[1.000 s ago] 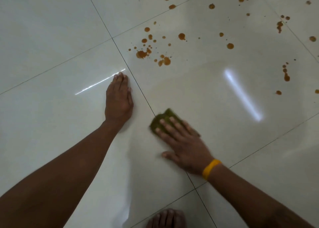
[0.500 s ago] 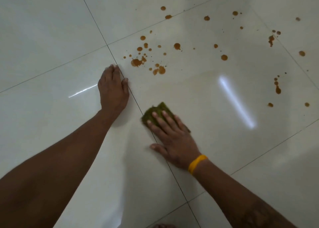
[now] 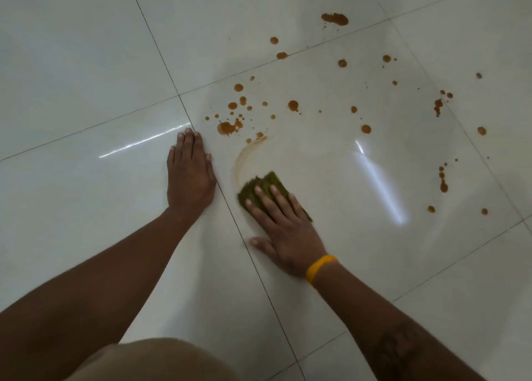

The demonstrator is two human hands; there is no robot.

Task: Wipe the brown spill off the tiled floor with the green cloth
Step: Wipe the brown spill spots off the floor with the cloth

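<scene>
My right hand point(image 3: 283, 229) lies flat on the folded green cloth point(image 3: 266, 184) and presses it onto the white tiled floor point(image 3: 86, 63); only the cloth's far edge shows beyond the fingers. A curved brown smear point(image 3: 240, 161) runs from the cloth up toward the brown spill point(image 3: 227, 127), a cluster of drops just beyond. More brown drops point(image 3: 365, 129) scatter across the tile to the right and far side. My left hand point(image 3: 190, 176) rests palm down on the floor, left of the cloth, beside a grout line.
A large brown blot point(image 3: 335, 19) lies at the far side and a streak point(image 3: 443, 183) at the right. My knee in tan cloth point(image 3: 149, 360) fills the bottom edge. A yellow band point(image 3: 319, 267) circles my right wrist.
The cloth swept up into the nearest drops and back, leaving a curved brown smear on the tile. The view shifted back, so the spill now sits lower and a knee has come into view.
</scene>
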